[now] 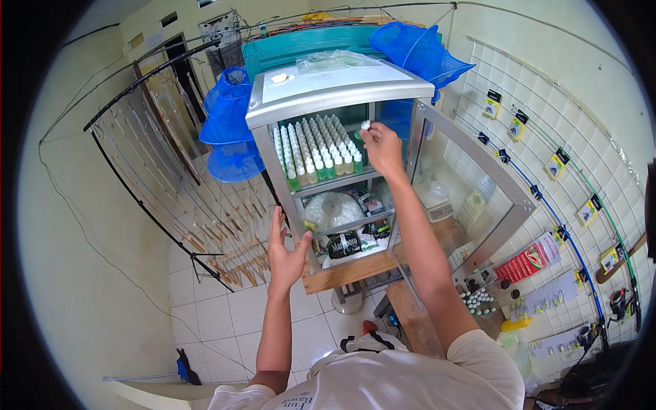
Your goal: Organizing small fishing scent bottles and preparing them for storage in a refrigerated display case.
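Observation:
My right hand (384,149) is closed on a small dropper bottle (365,126) with a white cap, near the right end of a cabinet's upper shelf. To its left, rows of small white-capped bottles (318,147) stand close together, the front ones with green or pale liquid. My left hand (287,258) is open, thumb and fingers apart, at the left front post of the metal-framed glass cabinet (265,154). Whether it touches the post I cannot tell. The cabinet's glass door (478,150) is swung out to the right of my right forearm.
Lower shelves hold a clear plastic bag (333,208) and dark packets (344,244). Blue nets (232,116) hang beside the cabinet. A rack of fishing rods (137,184) stands left. At right, a white wire grid (540,123) carries small yellow packages, near a blue rod (567,229).

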Demonstrator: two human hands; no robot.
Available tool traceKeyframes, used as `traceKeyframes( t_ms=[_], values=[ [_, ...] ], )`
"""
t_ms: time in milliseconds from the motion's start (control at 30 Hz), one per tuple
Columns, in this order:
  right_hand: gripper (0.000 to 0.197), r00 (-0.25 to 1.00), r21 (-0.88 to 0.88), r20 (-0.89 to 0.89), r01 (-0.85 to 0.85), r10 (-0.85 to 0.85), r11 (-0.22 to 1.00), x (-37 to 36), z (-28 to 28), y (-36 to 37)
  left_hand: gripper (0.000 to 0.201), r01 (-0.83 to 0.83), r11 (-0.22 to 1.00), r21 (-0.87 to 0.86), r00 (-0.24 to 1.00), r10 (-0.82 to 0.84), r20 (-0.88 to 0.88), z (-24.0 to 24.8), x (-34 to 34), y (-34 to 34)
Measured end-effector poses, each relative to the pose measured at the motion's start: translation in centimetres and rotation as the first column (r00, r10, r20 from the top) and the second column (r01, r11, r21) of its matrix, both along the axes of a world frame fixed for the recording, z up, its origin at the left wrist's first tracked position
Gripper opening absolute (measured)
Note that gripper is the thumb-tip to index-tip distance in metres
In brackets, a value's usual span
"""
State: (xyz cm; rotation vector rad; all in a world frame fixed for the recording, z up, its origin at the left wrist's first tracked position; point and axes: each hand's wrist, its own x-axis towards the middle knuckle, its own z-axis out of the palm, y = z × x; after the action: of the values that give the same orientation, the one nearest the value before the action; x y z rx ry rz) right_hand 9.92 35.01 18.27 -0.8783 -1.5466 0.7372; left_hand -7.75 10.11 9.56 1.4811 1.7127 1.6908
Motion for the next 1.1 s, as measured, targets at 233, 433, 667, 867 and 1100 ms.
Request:
traceKeyframes(
  t_ms=[233, 433, 667, 867, 1100],
  values=[
    [0.034, 0.865, 0.038, 0.458, 0.214, -0.207, 0.976, -3.3, -0.9, 12.2, 0.085, -0.051, 0.998, 0.020, 0.998, 0.052, -0.030, -1.0, -0.6, 2.4],
    [0.041, 0.905, -0.284, 0.388, -0.061, 0.172, 0.957, -6.3, -2.9, 16.0, 0.079, -0.090, 0.996, -0.021, 0.996, 0.090, 0.018, -0.8, -1.1, 2.0],
    [0.052, 0.795, 0.200, 0.605, -0.107, -0.036, 0.974, -7.2, -5.4, 20.1, 0.076, -0.079, 0.997, -0.023, 0.996, 0.079, 0.031, -0.7, -1.1, 2.2],
    [0.053, 0.690, 0.287, 0.717, -0.169, -0.094, 0.943, -6.4, -7.2, 24.2, 0.075, -0.058, 0.998, -0.010, 0.998, 0.058, 0.035, -1.0, -0.7, 3.0],
    [0.046, 0.764, 0.351, 0.637, -0.165, -0.105, 0.922, -7.5, -6.6, 22.2, 0.076, -0.066, 0.997, -0.036, 0.997, 0.068, 0.033, -0.8, -1.1, 2.3]
  ],
)
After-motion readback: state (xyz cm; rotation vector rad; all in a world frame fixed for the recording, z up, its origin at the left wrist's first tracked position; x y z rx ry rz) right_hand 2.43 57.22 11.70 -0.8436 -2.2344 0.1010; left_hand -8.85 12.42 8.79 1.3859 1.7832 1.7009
